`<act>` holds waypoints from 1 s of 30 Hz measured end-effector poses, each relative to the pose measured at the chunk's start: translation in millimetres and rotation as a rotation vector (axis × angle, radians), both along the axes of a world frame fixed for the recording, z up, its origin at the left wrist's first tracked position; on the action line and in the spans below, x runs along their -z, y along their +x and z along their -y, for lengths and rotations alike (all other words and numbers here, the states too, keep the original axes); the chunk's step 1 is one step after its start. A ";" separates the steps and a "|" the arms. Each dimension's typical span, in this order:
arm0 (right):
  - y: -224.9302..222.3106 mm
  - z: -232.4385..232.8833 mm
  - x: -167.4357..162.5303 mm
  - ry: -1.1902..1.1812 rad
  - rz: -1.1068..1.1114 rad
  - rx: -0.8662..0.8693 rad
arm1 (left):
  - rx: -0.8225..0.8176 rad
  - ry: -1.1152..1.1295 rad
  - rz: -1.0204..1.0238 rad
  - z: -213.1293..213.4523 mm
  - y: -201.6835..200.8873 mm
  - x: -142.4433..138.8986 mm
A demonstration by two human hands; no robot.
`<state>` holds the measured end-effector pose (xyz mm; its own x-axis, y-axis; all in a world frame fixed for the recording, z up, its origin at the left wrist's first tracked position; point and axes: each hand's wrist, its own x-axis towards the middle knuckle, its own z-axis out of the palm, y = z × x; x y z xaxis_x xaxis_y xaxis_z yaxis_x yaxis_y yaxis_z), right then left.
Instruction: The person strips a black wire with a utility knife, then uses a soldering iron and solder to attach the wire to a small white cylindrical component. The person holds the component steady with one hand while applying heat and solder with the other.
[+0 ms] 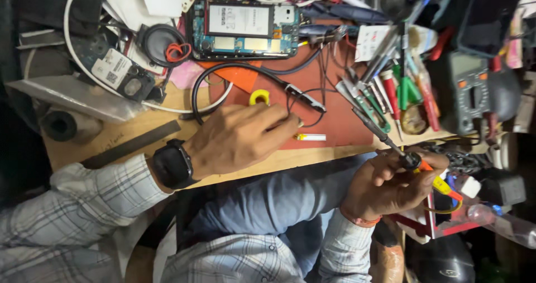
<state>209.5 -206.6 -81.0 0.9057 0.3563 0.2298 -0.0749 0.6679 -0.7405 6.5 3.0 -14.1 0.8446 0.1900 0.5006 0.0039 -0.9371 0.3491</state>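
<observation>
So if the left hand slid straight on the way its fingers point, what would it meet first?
Probably the small white cylinder lying on the red mat, just past the left hand fingertips; a thin black wire runs close by too, and depth is unclear.

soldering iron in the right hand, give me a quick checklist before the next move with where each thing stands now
1. Right hand has a firm grip on the soldering iron: ok, fingers wrap its handle end.
2. Iron tip lies away from the left hand: ok, the tip points up toward the tool pile, apart from that hand.
3. Left hand pins the thin black wires on the red mat: cannot tell, the fingertips cover the contact.
4. Small white cylinder is not under the iron: ok, it lies on the mat beside the left fingertips.
5. Opened phone is out of the iron's way: ok, it sits at the far edge.
6. Iron is hot: cannot tell.
</observation>
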 end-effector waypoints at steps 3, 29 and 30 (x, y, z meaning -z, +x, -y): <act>8.5 2.7 -15.7 0.028 -0.053 -0.023 | -0.011 0.003 0.006 0.2 -0.8 4.0; -13.3 -51.7 -4.3 -0.233 0.941 0.064 | -0.021 0.049 -0.071 0.8 8.3 9.1; -12.8 -51.6 -9.6 -0.294 1.038 0.094 | -0.022 0.059 -0.075 0.6 8.8 9.3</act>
